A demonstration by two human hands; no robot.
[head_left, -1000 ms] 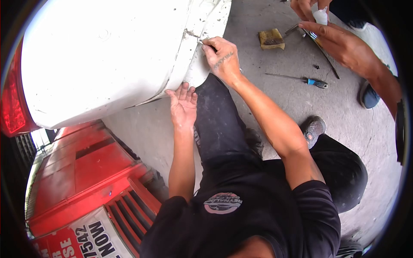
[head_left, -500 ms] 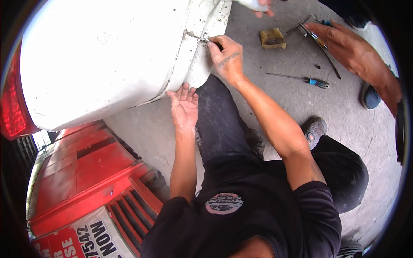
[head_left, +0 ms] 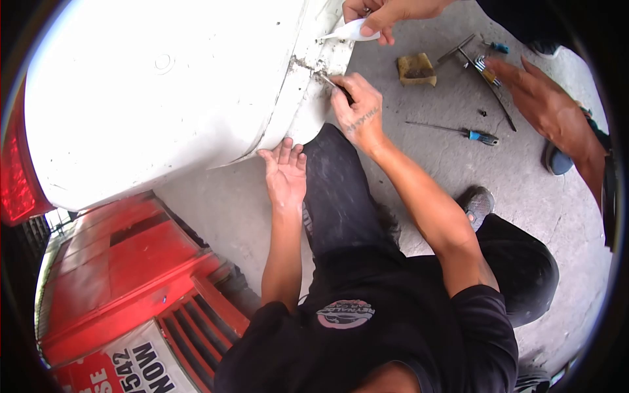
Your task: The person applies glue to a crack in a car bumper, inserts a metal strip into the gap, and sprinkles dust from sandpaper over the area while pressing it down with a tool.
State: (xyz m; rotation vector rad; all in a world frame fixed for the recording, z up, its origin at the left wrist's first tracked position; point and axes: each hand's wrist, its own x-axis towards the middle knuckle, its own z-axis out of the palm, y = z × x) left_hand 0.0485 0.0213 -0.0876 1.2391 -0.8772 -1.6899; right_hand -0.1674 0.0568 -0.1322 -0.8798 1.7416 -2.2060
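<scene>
Pinches a thin metal pick (head_left: 329, 81) tight in the clenched fingers (head_left: 346, 90) of the right hand (head_left: 360, 112), tip set into the dark, chipped seam (head_left: 306, 65) of the white bumper (head_left: 164, 98), at eleven o'clock of the knuckles. Spreads the left hand (head_left: 285, 173) open and palm-up, grasping nothing, fingertips (head_left: 285, 145) touching the bumper's lower edge at twelve o'clock. Shares the seam with a co-worker's hand (head_left: 386, 10), at twelve o'clock of the pick, squeezing a white tube (head_left: 354, 30), nozzle at the same crack. Has, out on the concrete floor (head_left: 419, 177), a yellow sponge (head_left: 417, 69) at two o'clock and a blue-handled screwdriver (head_left: 468, 133) at three, both well apart from the right hand, with a second co-worker's hand (head_left: 544, 98) hovering near more tools beyond. Looks to be midway: seam scraped bare and dirty along a short stretch, gap open and unfilled, no smooth finish anywhere on it.
</scene>
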